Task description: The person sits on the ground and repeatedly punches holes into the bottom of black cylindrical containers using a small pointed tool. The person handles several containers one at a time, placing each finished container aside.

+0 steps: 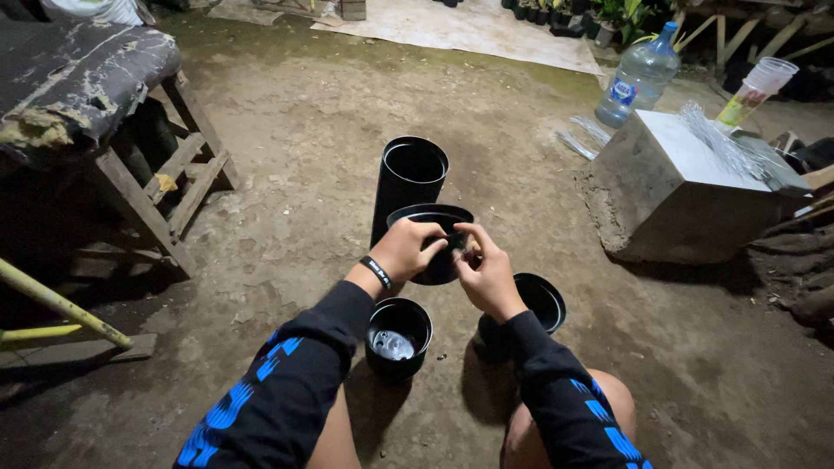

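Note:
My left hand (407, 250) and my right hand (483, 269) both grip a small black plastic pot (432, 217), held above the dirt ground with its mouth tilted away from me. Fingers of both hands curl over its near rim. Just behind it stands a tall stack of black pots (408, 178). Below my left wrist sits a black pot (399, 337) with something shiny inside. Another black pot (540, 300) rests on the ground under my right forearm. Both arms wear black sleeves with blue marks, and my bare knees show at the bottom.
A grey concrete block (669, 187) at right carries thin clear strips and a stack of clear cups (757, 87). A large water bottle (638, 78) stands behind it. A worn wooden bench (95, 95) fills the left, with a yellow pole (52, 304) below it.

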